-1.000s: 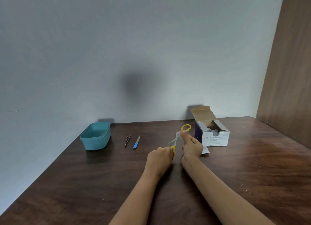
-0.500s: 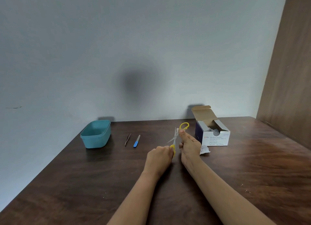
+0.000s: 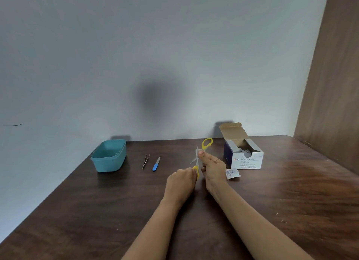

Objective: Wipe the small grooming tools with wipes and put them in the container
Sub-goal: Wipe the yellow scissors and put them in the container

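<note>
Small yellow-handled scissors [image 3: 206, 143] are held spread apart above the middle of the table. My left hand [image 3: 182, 182] grips the lower yellow handle. With thumb and fingers, my right hand [image 3: 213, 167] pinches a small white wipe [image 3: 196, 151] against the blades near the pivot. The upper handle loop sticks up free. To the left on the table lie tweezers [image 3: 145, 161] and a blue-handled nail file [image 3: 156, 164]. The teal container [image 3: 108, 155] stands at the far left, with no lid on it.
A white and blue box of alcohol swabs [image 3: 243, 155] with its lid up stands right of my hands. A torn swab packet [image 3: 232, 173] lies in front of it. The dark wooden table [image 3: 97, 211] meets a grey wall behind and a wooden panel [image 3: 334, 85] on the right.
My hands have stayed almost in place; the right hand with the wipe has shifted slightly along the scissor blades. The other tools and the container have not moved.
</note>
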Tool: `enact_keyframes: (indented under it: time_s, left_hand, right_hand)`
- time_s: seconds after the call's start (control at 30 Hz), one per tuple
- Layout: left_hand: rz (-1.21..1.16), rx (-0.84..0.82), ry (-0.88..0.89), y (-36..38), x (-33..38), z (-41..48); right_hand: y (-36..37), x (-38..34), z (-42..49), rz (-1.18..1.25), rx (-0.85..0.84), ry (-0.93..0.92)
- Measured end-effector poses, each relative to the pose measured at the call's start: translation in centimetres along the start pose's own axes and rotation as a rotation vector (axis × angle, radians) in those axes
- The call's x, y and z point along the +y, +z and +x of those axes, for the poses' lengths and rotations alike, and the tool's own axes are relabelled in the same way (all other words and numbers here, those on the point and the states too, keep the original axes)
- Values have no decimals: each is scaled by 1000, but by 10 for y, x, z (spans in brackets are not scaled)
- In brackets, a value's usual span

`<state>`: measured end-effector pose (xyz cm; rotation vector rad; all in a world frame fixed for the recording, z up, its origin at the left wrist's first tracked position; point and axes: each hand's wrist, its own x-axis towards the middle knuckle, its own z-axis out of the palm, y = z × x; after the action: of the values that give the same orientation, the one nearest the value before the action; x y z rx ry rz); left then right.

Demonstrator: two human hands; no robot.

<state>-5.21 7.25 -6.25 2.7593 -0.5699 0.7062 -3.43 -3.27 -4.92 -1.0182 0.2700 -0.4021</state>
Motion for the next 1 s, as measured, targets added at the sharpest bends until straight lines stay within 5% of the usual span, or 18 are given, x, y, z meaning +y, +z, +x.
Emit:
enact_keyframes:
  time_s: [0.47, 0.7, 1.0]
  left_hand:
    - [103, 163, 10, -3, 1, 2]
    - [121, 229, 44, 3, -1, 4]
    - [96, 86, 53, -2, -1, 3]
  right_hand:
    - [5, -12, -3, 133, 165, -193]
    - [6, -13, -10, 79, 88, -182]
    - [3, -25, -4, 118, 113, -234]
